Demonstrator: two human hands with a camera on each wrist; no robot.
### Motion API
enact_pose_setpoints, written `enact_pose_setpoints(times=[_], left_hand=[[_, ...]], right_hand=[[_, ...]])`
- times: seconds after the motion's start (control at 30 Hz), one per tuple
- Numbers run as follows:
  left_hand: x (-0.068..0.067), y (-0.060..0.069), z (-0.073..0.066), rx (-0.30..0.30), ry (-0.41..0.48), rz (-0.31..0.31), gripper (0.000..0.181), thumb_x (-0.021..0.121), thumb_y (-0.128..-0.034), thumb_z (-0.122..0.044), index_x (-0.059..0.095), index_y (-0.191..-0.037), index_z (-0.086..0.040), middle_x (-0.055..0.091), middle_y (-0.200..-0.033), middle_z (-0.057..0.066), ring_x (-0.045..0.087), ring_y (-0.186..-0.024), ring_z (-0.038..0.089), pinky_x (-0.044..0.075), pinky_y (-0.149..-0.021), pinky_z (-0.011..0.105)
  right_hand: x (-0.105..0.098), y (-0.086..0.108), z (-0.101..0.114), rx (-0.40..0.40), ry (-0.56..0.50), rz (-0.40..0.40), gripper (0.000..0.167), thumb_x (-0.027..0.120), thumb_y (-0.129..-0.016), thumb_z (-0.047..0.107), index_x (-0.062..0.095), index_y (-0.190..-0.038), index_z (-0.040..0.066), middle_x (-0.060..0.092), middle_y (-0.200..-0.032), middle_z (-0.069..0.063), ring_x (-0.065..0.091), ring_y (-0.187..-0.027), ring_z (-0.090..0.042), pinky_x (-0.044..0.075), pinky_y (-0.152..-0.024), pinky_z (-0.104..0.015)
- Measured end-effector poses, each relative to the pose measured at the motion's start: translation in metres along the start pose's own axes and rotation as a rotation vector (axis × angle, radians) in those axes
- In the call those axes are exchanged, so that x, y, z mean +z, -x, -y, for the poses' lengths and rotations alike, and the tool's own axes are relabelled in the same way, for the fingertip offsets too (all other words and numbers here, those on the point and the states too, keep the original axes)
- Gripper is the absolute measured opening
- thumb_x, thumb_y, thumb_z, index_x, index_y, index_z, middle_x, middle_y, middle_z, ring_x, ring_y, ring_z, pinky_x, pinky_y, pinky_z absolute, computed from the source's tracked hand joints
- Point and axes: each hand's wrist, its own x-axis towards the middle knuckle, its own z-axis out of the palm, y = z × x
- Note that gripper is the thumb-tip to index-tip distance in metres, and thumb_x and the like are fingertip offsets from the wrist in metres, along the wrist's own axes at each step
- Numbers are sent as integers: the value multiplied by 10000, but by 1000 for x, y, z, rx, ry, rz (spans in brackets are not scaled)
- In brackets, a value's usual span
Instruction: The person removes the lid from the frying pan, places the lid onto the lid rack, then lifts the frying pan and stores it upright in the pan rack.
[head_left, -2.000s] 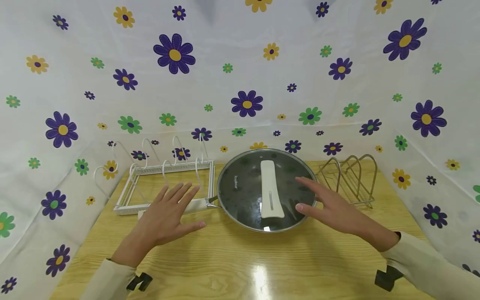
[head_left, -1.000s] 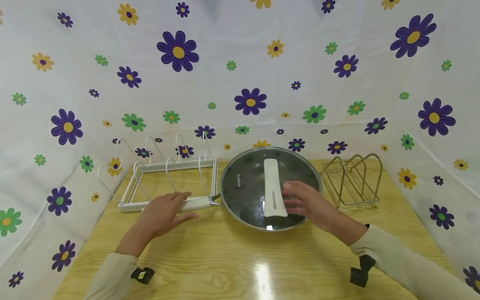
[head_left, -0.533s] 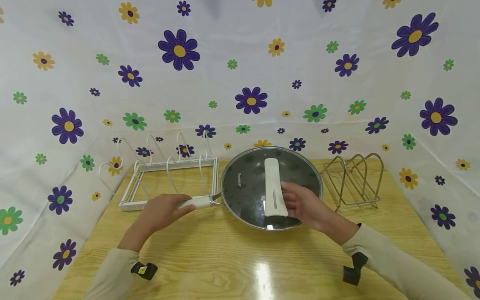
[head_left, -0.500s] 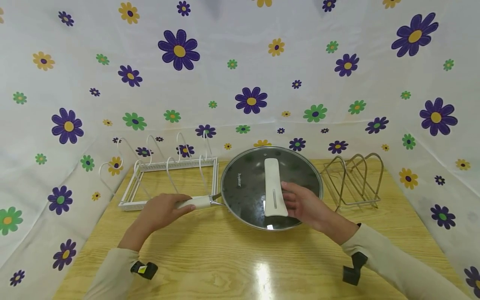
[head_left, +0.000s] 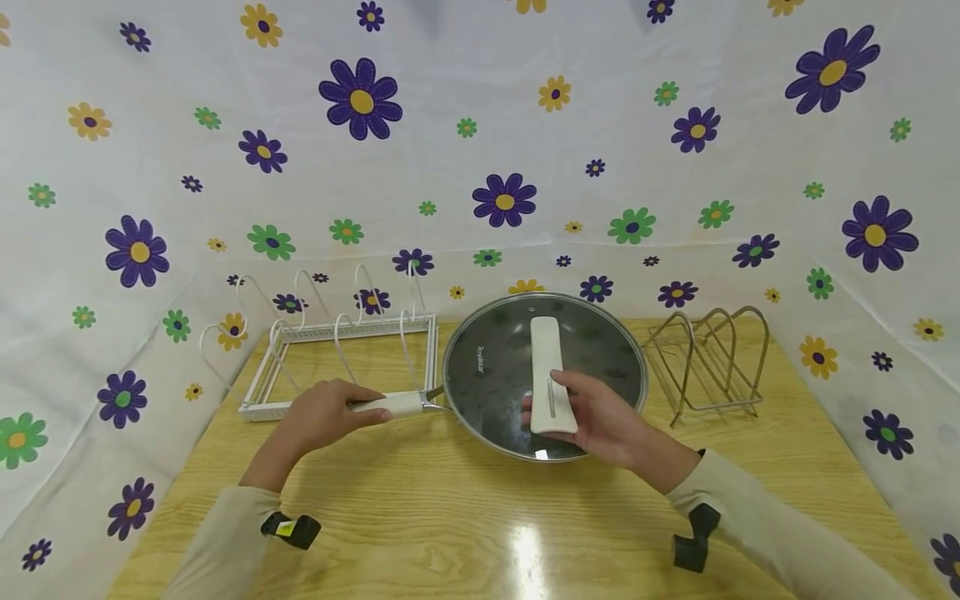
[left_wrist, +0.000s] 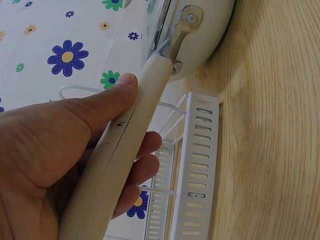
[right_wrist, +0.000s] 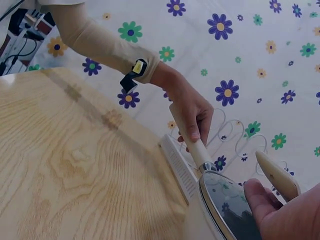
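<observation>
A pan [left_wrist: 212, 30], cream outside, stands on the table under a dark glass lid [head_left: 495, 392] with a steel rim. My left hand [head_left: 326, 414] grips the pan's cream handle [head_left: 401, 404]; in the left wrist view its thumb lies along one side and its fingers curl round the other. My right hand [head_left: 600, 421] holds the white lid handle [head_left: 545, 350] near its close end. Its thumb is on the handle's edge, and fingertips show past the far side, under the handle. The lid appears seated on the pan.
A white rack [left_wrist: 194, 150] with several wire loops stands behind my left hand. A smaller bronze wire rack [head_left: 723, 406] is right of the pan. The wooden table [head_left: 450, 517] runs back to a flower-patterned cloth [head_left: 435, 175].
My left hand has come down from above the pan handle and closed round it. My right hand has moved left over the lid, and its fingers have gone under the lid handle.
</observation>
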Motion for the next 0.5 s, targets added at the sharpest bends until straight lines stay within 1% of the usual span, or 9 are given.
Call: enact_pose_setpoints(times=[0.1, 0.2, 0.37, 0.43, 0.5], left_hand=[[1, 0, -1, -1, 3, 1, 586, 663, -936, -579, 742, -1254, -94, 754, -1153, 119, 730, -882, 214, 551, -668, 376], [1, 0, -1, -7, -2, -3, 588, 668, -931, -583, 744, -1252, -96, 756, -1148, 116, 725, -877, 207, 539, -656, 365], [-1, 0, -3, -12, -4, -1, 581, 668, -932, -581, 744, -1253, -104, 753, -1161, 119, 729, -893, 222, 544, -659, 374], [-1, 0, -2, -10, -4, 0, 581, 664, -935, -580, 742, -1255, -102, 751, -1167, 122, 733, -907, 238, 555, -670, 390], [-1, 0, -2, -12, -6, -2, 574, 665, -936, -576, 742, -1256, -106, 751, -1170, 119, 736, -921, 250, 562, -680, 400]], right_hand=[[2, -3, -2, 7, -21, 26, 549, 427, -1105, 294, 142, -1545, 131, 654, -1196, -163, 705, -1064, -288, 573, -948, -402], [5, -6, -3, 18, -46, 28, 506, 426, -1101, 270, 147, -1499, 132, 678, -1162, -139, 708, -1046, -276, 578, -936, -397], [9, -10, -5, 11, -52, 8, 564, 435, -1099, 225, 86, -1533, 140, 683, -1155, -108, 695, -1047, -262, 589, -890, -369], [10, -11, -6, 5, -51, 1, 595, 438, -1100, 223, 62, -1553, 137, 677, -1153, -104, 691, -1037, -252, 589, -880, -363], [10, -13, -6, 3, -52, -12, 597, 442, -1102, 238, 73, -1560, 135, 673, -1149, -99, 689, -1027, -241, 588, -878, -355]])
